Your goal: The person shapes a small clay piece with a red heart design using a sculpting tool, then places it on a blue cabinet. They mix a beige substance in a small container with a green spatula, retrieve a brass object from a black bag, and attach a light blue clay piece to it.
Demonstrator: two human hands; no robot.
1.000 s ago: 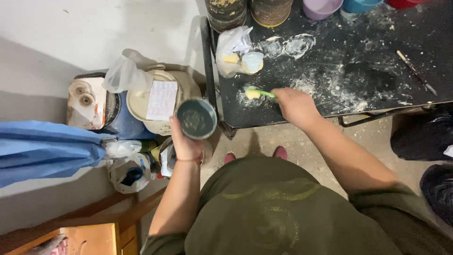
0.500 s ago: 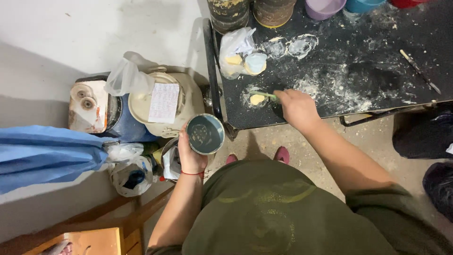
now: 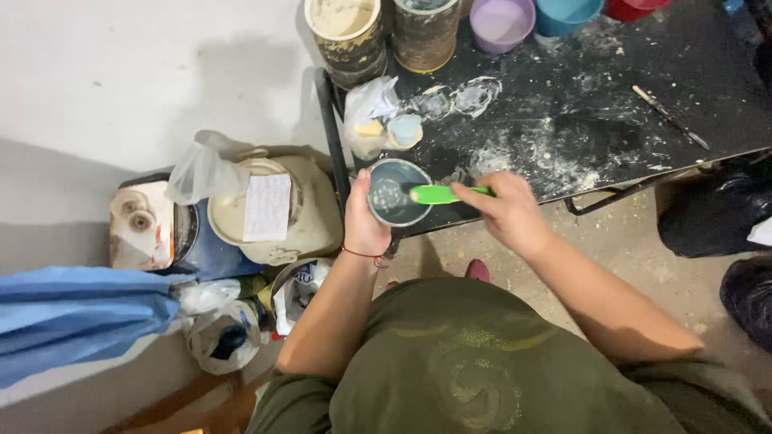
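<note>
My left hand grips a small round grey-blue bowl by its left side, holding it at the front left corner of the black table. My right hand holds a green spatula by its handle. The spatula's blade reaches over the bowl's opening, where a pale wet mix shows. White powder is smeared over the table top just behind both hands.
A clear plastic bag with pale lumps lies behind the bowl. Two stained buckets and small coloured tubs line the table's far edge. A thin tool lies at right. Left on the floor stand a lidded cream bucket, bags and a blue cloth.
My left hand has brought the bowl from beside the table up to its corner. My right hand has carried the green spatula from the table surface over into the bowl.
</note>
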